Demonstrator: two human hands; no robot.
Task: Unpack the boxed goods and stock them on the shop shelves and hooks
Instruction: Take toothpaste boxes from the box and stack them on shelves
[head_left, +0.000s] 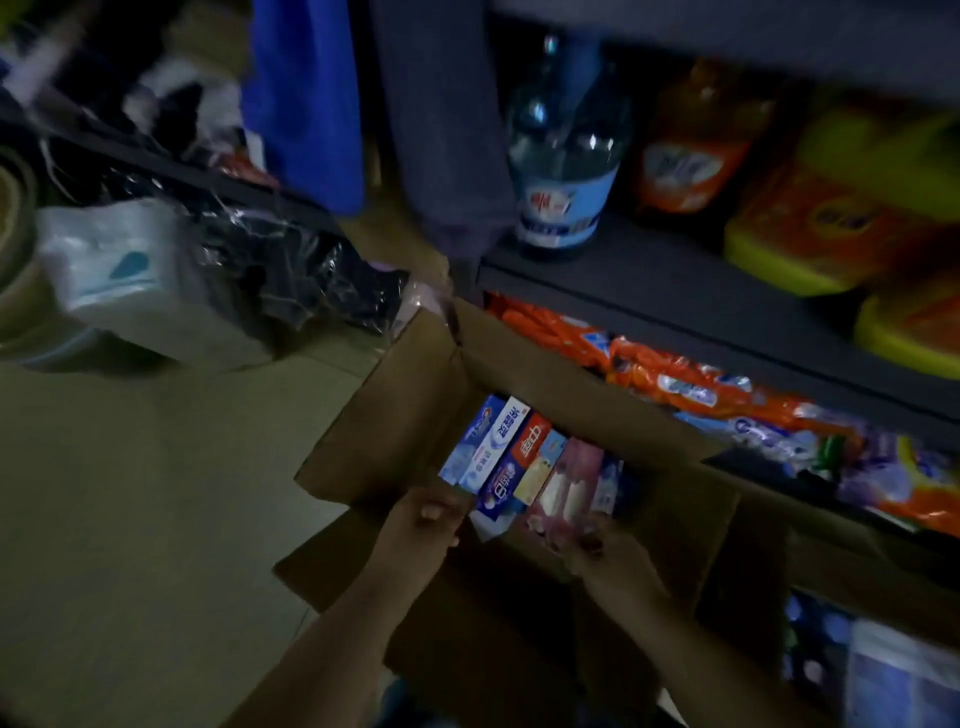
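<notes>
We are reaching into the open cardboard box (415, 415) | left hand (431, 519) curling on the near ends of the toothpaste boxes (498, 457) | right hand (592, 545) gripping the pink pack (563, 488) just right of them | dark shelf (675, 291) sitting beyond both hands.

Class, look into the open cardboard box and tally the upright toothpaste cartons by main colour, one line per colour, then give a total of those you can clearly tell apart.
Inside the cardboard box:
Blue and white cartons: 2
Red and purple carton: 1
Pale yellow carton: 1
Pink cartons: 2
Total clearly told apart: 6
A further bluish carton at the right end is too blurred to count.
</notes>
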